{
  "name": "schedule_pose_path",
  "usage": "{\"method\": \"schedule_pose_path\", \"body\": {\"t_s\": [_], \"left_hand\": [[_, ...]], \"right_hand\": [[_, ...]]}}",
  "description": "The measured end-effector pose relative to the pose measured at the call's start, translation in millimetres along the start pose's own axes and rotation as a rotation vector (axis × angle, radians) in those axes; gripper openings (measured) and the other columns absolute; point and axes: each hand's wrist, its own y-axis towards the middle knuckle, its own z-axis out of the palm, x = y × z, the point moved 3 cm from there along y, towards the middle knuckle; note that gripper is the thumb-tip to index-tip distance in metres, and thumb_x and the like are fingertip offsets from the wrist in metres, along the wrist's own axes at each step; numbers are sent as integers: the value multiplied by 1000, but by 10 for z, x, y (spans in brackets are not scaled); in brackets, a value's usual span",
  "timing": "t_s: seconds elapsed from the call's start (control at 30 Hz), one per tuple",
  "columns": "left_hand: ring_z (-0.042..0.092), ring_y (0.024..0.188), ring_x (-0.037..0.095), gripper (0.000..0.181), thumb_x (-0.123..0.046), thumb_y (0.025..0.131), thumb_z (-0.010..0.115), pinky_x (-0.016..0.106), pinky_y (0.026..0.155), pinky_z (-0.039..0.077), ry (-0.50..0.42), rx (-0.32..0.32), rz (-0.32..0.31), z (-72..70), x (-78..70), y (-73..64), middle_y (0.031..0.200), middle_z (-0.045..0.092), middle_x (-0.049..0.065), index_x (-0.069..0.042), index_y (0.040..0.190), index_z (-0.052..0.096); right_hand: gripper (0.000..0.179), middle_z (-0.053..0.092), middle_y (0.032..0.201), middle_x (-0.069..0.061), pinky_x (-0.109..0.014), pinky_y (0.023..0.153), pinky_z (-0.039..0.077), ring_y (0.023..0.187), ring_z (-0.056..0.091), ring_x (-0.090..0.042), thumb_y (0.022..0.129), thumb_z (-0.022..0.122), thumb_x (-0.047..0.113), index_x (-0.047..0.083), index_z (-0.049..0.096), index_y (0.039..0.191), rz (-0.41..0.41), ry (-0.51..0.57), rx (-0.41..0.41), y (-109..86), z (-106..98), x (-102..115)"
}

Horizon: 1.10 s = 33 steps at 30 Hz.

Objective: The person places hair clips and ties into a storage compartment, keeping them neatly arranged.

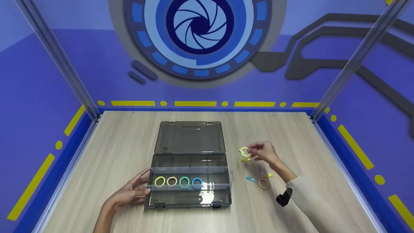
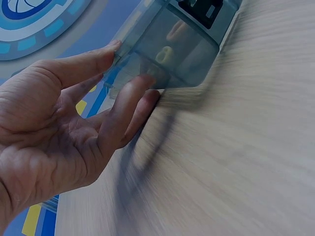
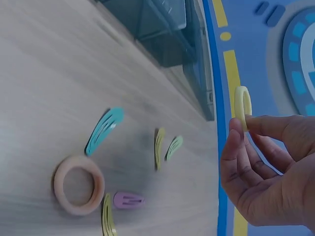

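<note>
My right hand (image 1: pixel 263 152) pinches a pale yellow hair tie (image 3: pixel 238 105) between thumb and fingertips, raised above the table right of a grey transparent organizer box (image 1: pixel 181 203). My left hand (image 1: pixel 124 195) rests its fingers against the box's left side, some at the upper edge and some lower. The lid (image 1: pixel 190 137) is folded back. Standing in a row in the middle compartment are hair ties: yellow (image 1: pixel 156 182), peach (image 1: pixel 167 182), green (image 1: pixel 180 183) and blue (image 1: pixel 192 183). A beige hair tie (image 3: pixel 60 184) lies on the table below my right hand.
Snap hair clips lie right of the box: teal (image 3: pixel 104 129), purple (image 3: pixel 129 200), light green (image 3: pixel 174 147), and yellow ones (image 3: pixel 158 147). Clear dividers split the box into long rows. Blue printed walls and metal posts (image 1: pixel 352 58) border the wooden table (image 1: pixel 123 139).
</note>
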Motion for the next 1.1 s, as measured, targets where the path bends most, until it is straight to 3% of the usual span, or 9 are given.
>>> {"method": "schedule_pose_path", "body": {"t_s": [0.6,0.77,0.97,1.1], "left_hand": [[60,121,25,91,-22,97,70,38,90,56,5,9,7,-9,21,2,162,21,34,-24,166,10],[61,120,24,92,-21,98,70,37,88,56,-6,21,22,-14,25,-15,161,21,35,-23,166,8],[62,120,25,91,-21,98,70,37,89,55,3,10,28,-9,11,-25,161,23,35,-23,166,9],[60,121,25,90,-22,98,70,37,88,55,20,-2,29,-3,8,-13,160,25,34,-22,166,11]], "right_hand": [[23,73,100,-29,-29,67,60,74,72,-12,93,71,5,-10,71,111,-61,10,161,-70,578,151],[22,75,94,-25,-32,66,61,71,71,-13,92,73,5,-10,72,108,-99,5,206,-149,773,225],[18,76,88,-16,-24,59,56,67,67,-10,90,74,4,-9,73,104,-128,-9,266,-194,938,249],[19,75,88,-23,-19,56,51,63,64,-8,88,74,1,-12,73,103,-149,12,294,-216,1016,254]]}}
